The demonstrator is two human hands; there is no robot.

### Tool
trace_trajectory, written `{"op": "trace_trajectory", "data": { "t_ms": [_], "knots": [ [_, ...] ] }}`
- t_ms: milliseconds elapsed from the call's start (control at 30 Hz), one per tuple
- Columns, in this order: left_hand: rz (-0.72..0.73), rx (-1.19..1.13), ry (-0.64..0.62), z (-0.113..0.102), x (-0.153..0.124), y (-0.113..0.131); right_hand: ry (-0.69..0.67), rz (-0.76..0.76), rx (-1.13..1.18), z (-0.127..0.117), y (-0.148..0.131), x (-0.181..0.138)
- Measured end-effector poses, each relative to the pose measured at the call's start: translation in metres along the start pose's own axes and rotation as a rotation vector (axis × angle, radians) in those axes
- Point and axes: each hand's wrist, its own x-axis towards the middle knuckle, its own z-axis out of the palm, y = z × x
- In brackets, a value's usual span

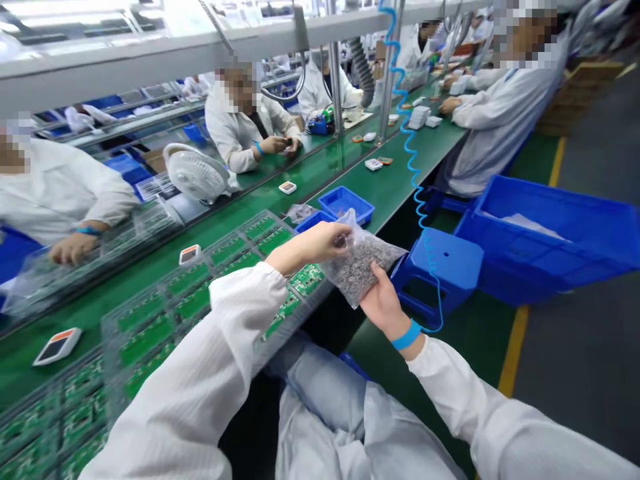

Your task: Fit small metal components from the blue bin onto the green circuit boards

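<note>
A clear plastic bag (367, 263) full of small grey metallic parts is held up off the table's near edge. My left hand (320, 245) pinches its upper left side, the fingers closed on the plastic. Below and to the right, my right hand (384, 300) supports the bag, thumb on the front and fingers hidden behind it. Just beyond the bag are a small blue bin (345, 200) and a second blue bin (314, 220). Beneath my left forearm lie clear trays with green circuit boards (307, 279).
A coiled blue cord (411, 157) hangs at the right and runs down to my wristband. A blue stool (445, 260) and a large blue crate (560, 227) stand beside the table. White devices (59, 347) lie on the green bench. Co-workers sit across and farther along.
</note>
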Motion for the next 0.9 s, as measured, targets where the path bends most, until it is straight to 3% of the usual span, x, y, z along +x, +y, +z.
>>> {"op": "trace_trajectory", "data": {
  "t_ms": [300,433,667,767,900],
  "knots": [
    [0.092,-0.054,0.193,-0.013,0.033,-0.009,0.031,-0.08,-0.012,0.019,-0.022,0.028],
    [0.057,-0.037,0.215,-0.012,0.04,-0.006,0.029,-0.125,-0.04,0.017,-0.029,0.029],
    [0.077,-0.082,0.245,-0.013,0.043,-0.024,0.041,-0.159,-0.109,0.022,-0.033,0.036],
    [0.089,-0.172,0.284,-0.013,0.037,-0.024,0.041,-0.139,-0.082,0.022,-0.032,0.034],
    [-0.011,-0.461,0.322,-0.013,0.034,-0.027,0.016,-0.114,-0.043,0.019,-0.03,0.036]
  ]
}}
